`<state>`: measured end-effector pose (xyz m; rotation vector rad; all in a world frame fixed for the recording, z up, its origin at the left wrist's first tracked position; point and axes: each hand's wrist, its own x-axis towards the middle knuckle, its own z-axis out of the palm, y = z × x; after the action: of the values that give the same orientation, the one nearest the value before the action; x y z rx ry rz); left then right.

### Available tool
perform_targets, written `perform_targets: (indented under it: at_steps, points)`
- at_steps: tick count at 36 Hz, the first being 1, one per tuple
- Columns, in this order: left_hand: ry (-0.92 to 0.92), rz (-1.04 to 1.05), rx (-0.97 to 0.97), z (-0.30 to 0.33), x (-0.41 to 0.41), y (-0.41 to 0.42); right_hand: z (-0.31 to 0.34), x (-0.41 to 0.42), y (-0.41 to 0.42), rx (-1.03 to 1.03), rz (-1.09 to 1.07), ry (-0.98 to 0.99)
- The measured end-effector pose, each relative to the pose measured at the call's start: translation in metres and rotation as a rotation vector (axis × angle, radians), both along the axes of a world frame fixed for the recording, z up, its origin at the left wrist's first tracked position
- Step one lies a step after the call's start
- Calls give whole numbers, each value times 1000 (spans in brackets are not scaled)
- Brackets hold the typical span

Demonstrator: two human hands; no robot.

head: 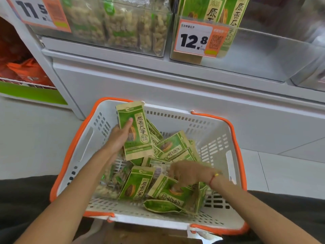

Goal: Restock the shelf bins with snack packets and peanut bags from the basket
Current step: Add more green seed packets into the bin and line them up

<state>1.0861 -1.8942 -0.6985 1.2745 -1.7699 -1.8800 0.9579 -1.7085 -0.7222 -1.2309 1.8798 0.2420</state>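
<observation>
A white basket [216, 143] with orange rim sits on the floor below the shelf, holding several green snack packets and clear peanut bags [112, 180]. My left hand [117, 136] grips one green packet [136, 131] upright above the basket's left side. My right hand [190, 173] reaches down into the basket, fingers curled on another green packet [168, 192] lying near the front. Above, a clear bin [119, 27] is full of peanut bags. Next to it, the bin on the right [263, 55] holds green packets only at its left end.
Price tags reading 11.5 [40, 13] and 12.8 [197, 39] hang on the bin fronts. A white shelf ledge [158, 71] runs above the basket. Orange bags [22, 71] sit on a rack at far left. Pale floor tiles lie to the right.
</observation>
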Motion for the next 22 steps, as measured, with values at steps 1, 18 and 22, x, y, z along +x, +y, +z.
perform_targets:
  at_steps: [1,18,22]
  points:
    - [-14,35,14,-1,0,-3,-11,8,4,18,64,45]
    - [-63,-178,-21,19,-4,-6,74,-56,-7,-150,-239,-236]
    - [-86,-325,-175,30,-14,1,116,-49,-24,-37,-34,-173]
